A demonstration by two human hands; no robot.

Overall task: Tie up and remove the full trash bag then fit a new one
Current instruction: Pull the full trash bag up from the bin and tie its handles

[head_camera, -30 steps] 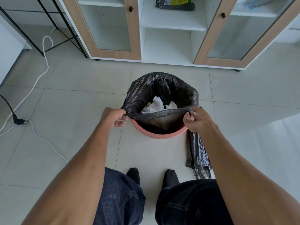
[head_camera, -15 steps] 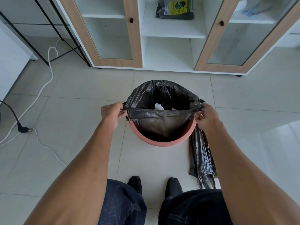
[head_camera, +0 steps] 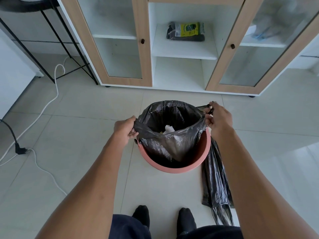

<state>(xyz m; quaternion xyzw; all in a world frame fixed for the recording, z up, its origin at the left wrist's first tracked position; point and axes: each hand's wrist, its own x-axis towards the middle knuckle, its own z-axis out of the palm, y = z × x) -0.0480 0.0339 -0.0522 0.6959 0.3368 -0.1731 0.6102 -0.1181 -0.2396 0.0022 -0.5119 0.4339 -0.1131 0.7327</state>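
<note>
- At the far left a white cable [head_camera: 51, 99] and a black plug [head_camera: 20, 150] lie on the pale tiled floor [head_camera: 77, 135], well apart from our work; we leave them be.
- Our left hand [head_camera: 124, 129] has its fingers [head_camera: 132, 133] clenched on the left edge of the thin black plastic trash bag [head_camera: 165, 144], pulling that edge up and outward.
- The bag sits inside the round pink plastic bin [head_camera: 174, 167], straight ahead of our feet. Its near edge is lifted clear of the near rim. The mouth is open, and crumpled white paper [head_camera: 169, 129] shows inside.
- Our right hand [head_camera: 217, 118] grips the right edge of the bag, fingers [head_camera: 208, 120] pinched on gathered plastic, with a loop of it showing above the knuckles.
- We judge the step in hand to be freeing the rim before tying. To do it well we lift both sides evenly, bring our hands together over the middle and keep the mouth upward so nothing spills. Thin film tears, so we pull steadily and hold bunched plastic, not a single layer.
- Just right of the bin a second limp black plastic bag [head_camera: 216, 183] lies on the floor, likely the new one.
- Behind, a flat pack of bags with a yellow label [head_camera: 186, 31] rests on a shelf of the white cabinet [head_camera: 183, 52].
</note>
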